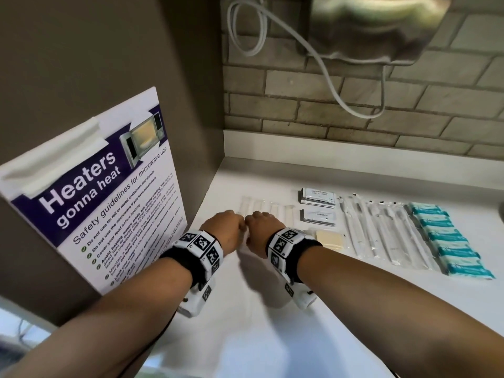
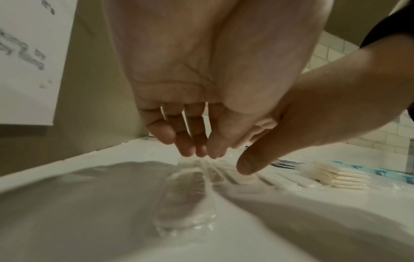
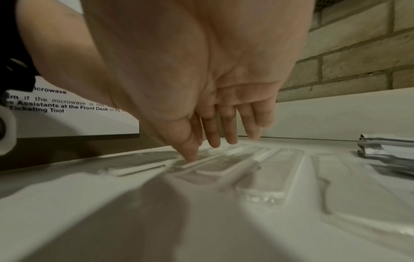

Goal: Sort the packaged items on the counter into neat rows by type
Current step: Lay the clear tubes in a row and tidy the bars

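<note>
A row of clear-wrapped white combs [image 1: 268,210] lies on the white counter [image 1: 245,323] at the left. Both hands hover side by side over its near end. My left hand [image 2: 197,150] points straight fingers down, and their tips touch the far end of the leftmost wrapped comb [image 2: 188,191]. My right hand [image 3: 212,145] is spread flat-fingered, its thumb tip pressing on a wrapped comb [image 3: 224,166]. In the head view the backs of the left hand [image 1: 227,227] and right hand [image 1: 260,229] hide the fingertips.
To the right lie stacked grey sachets [image 1: 319,197], toothpaste sachets [image 1: 319,217], beige pads [image 1: 330,240], a row of wrapped toothbrushes [image 1: 381,233] and teal soap bars [image 1: 450,241]. A brown side panel with a microwave poster [image 1: 103,192] bounds the left, a brick wall [image 1: 354,110] the back.
</note>
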Action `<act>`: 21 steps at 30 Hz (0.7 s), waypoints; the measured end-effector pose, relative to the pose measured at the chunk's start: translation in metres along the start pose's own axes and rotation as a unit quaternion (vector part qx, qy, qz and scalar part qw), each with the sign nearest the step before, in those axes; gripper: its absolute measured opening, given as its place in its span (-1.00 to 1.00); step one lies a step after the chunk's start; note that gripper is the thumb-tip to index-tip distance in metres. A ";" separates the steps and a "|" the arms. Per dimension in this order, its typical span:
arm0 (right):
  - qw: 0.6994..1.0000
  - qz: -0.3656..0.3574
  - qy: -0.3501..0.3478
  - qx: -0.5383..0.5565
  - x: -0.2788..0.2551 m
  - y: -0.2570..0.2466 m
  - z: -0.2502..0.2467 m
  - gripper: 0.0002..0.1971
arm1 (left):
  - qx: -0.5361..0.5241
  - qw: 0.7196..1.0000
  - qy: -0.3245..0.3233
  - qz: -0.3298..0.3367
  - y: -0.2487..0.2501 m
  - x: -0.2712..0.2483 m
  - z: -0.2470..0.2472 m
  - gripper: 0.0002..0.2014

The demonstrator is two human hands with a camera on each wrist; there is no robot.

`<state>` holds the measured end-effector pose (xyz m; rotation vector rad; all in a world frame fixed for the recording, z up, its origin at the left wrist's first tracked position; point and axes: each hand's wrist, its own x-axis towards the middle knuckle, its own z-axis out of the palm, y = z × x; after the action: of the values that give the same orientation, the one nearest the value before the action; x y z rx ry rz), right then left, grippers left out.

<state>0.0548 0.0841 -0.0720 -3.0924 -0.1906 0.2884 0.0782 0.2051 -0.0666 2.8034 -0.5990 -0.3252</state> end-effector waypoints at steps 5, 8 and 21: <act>0.999 -0.003 -0.043 -0.023 0.007 -0.007 -0.005 -0.46 | 0.018 0.998 -0.031 -0.050 -0.017 -0.006 -0.001 -0.64; 0.997 0.001 -0.069 -0.031 0.005 -0.012 -0.005 -0.53 | 0.065 0.993 -0.047 -0.083 -0.022 -0.002 0.002 -0.58; 0.999 0.008 -0.034 0.000 0.000 -0.015 0.007 -0.57 | 0.057 0.990 -0.065 -0.110 -0.008 0.011 -0.009 -0.57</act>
<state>0.0520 0.0992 -0.0779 -3.0885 -0.1679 0.3958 0.0936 0.2094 -0.0620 2.9820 -0.3425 -0.5363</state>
